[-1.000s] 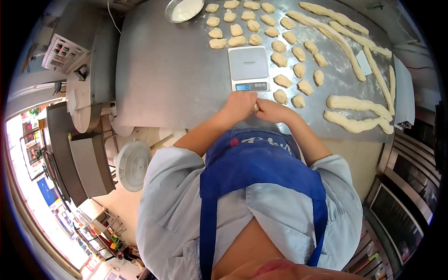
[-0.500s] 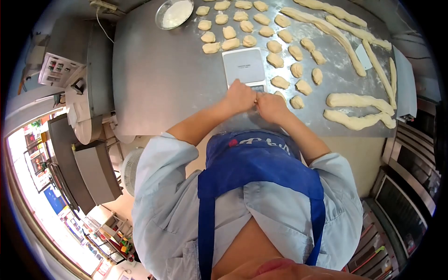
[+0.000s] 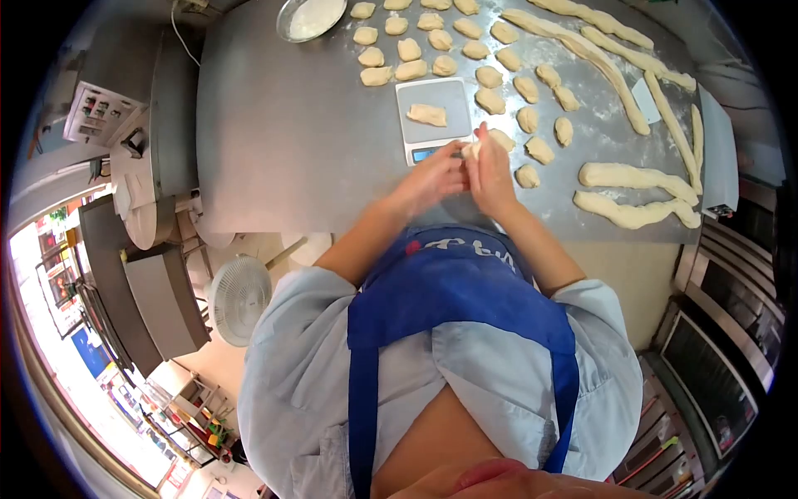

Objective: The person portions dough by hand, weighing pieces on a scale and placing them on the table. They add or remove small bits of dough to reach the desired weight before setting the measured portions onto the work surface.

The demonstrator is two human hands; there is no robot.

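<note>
A piece of dough (image 3: 426,115) lies on the plate of a white kitchen scale (image 3: 460,93), whose blue display is lit. Just in front of the scale, my right hand (image 3: 492,173) is closed on a small lump of dough (image 3: 471,151), mostly hidden by the fingers. My left hand (image 3: 434,178) is beside it, its fingers curled towards the right hand and smeared by motion. Whether the left fingers grip any dough cannot be made out. Close to the right fingertips, another dough piece (image 3: 501,140) rests on the table.
The metal table (image 3: 291,141) bears rows of dough pieces (image 3: 408,50) behind and right of the scale. Long dough strips (image 3: 636,179) lie at the right, near a pale scraper (image 3: 646,101). A bowl of flour (image 3: 312,18) stands at the back left. A fan (image 3: 239,299) is below left.
A dough piece now lies on the scale plate, which was bare before. My hands, earlier pressed together at the scale's front, have drawn slightly apart, and the display has come into view.
</note>
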